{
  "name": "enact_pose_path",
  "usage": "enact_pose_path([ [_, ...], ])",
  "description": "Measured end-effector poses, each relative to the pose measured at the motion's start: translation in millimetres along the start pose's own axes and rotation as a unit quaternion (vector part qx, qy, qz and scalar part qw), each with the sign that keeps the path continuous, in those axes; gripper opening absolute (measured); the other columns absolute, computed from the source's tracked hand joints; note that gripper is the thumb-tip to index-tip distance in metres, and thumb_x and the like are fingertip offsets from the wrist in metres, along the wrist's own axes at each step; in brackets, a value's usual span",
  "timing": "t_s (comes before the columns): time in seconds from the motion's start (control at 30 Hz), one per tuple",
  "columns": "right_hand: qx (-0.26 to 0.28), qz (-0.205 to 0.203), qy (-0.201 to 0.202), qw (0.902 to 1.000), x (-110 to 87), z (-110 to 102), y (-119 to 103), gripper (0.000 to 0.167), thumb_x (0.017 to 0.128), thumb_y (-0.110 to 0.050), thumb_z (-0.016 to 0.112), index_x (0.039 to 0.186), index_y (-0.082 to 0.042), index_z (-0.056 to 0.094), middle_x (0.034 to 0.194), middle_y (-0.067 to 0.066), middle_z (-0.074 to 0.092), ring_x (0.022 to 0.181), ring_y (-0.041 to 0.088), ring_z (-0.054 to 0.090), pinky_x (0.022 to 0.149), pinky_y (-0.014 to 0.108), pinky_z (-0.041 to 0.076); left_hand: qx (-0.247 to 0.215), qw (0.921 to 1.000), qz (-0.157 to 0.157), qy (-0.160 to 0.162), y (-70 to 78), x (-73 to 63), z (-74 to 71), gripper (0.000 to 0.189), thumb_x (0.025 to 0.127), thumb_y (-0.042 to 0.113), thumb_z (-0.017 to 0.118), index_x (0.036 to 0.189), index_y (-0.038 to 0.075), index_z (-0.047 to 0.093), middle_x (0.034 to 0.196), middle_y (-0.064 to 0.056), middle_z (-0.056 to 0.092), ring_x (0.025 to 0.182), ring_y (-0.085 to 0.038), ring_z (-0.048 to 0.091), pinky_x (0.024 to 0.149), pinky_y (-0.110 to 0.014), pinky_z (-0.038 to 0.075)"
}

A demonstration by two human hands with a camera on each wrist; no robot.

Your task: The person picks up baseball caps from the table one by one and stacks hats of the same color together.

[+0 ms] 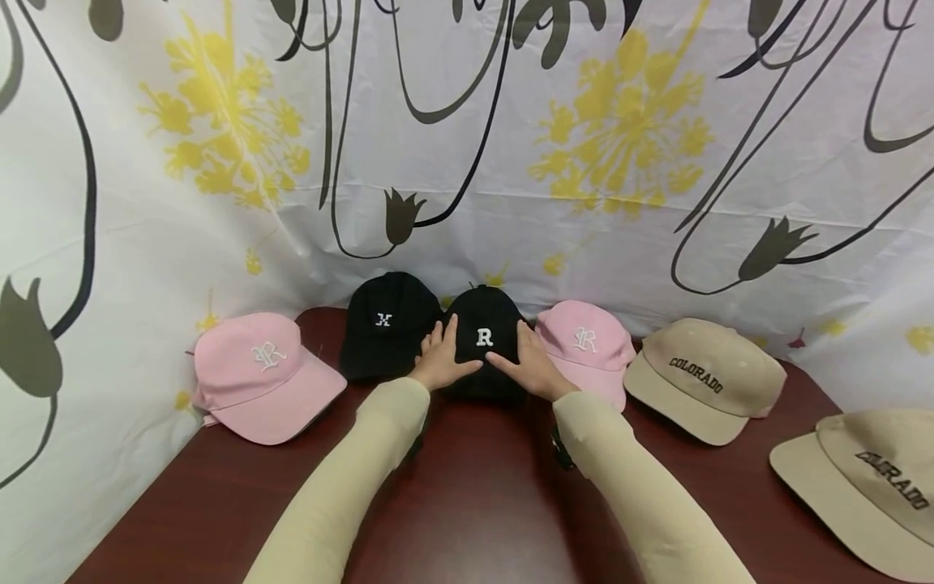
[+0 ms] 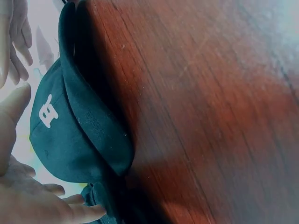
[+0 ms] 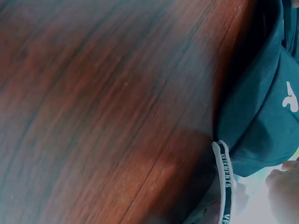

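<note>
A black baseball cap with a white R [image 1: 485, 312] stands upright at the back of the table, its brim toward me. My left hand [image 1: 443, 361] is at its left side and my right hand [image 1: 538, 367] at its right, both with spread, fairly straight fingers. Whether the fingertips touch the cap is unclear. In the left wrist view the left hand [image 2: 32, 198] reaches past the cap's [image 2: 60, 144] side toward a second dark cap [image 2: 105, 200]. The right wrist view shows the right hand [image 3: 286, 189] only in part, below the R cap [image 3: 252, 116].
Left of the R cap sit a black cap with a small white emblem [image 1: 387, 345] and a pink cap [image 1: 248, 357]. To the right are another pink cap [image 1: 584, 345] and two tan COLORADO caps [image 1: 704, 357]. A patterned cloth [image 1: 467, 162] hangs behind the dark red table [image 1: 467, 487].
</note>
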State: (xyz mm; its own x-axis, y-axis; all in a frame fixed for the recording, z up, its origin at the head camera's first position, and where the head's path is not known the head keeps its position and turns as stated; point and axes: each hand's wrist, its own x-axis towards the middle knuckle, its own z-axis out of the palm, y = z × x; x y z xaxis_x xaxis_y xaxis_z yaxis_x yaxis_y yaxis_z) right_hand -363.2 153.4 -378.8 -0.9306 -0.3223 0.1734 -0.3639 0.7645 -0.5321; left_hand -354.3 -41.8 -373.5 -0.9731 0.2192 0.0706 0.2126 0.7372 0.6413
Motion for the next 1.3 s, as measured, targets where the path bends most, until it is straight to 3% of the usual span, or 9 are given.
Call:
enact_pose_path([
  [0.47,-0.019,0.039,-0.001,0.999,13.8,15,12,0.104,0.082,-0.054,0.058,0.141,0.012,0.001,0.147,0.029,0.006,0.135,0.039,0.008,0.106,0.045,0.015,-0.004,1.0,-0.001,0.0,-3.7,12.3,11.3,0.091,0.084,0.038,0.064,0.148,0.01,0.005,0.148,-0.027,0.004,0.132,-0.046,0.011,0.101,-0.056,0.021],
  [0.97,-0.042,0.086,0.018,0.9953,26.2,23,13,0.098,0.085,-0.042,0.061,0.135,0.021,0.006,0.141,0.038,0.008,0.133,0.043,0.008,0.106,0.044,0.017,0.014,0.9985,-0.053,0.005,-3.9,25.4,19.0,0.098,0.082,0.039,0.067,0.147,0.007,0.0,0.146,-0.031,0.004,0.131,-0.045,0.014,0.1,-0.052,0.027],
  [1.3,-0.002,0.113,0.047,0.9925,35.2,29,11,0.099,0.078,-0.03,0.072,0.132,0.026,0.01,0.135,0.043,0.018,0.129,0.047,0.018,0.105,0.044,0.019,-0.016,0.998,-0.059,0.015,-4.4,28.1,18.6,0.1,0.078,0.035,0.072,0.147,0.008,0.005,0.144,-0.032,0.011,0.13,-0.045,0.015,0.099,-0.053,0.026],
])
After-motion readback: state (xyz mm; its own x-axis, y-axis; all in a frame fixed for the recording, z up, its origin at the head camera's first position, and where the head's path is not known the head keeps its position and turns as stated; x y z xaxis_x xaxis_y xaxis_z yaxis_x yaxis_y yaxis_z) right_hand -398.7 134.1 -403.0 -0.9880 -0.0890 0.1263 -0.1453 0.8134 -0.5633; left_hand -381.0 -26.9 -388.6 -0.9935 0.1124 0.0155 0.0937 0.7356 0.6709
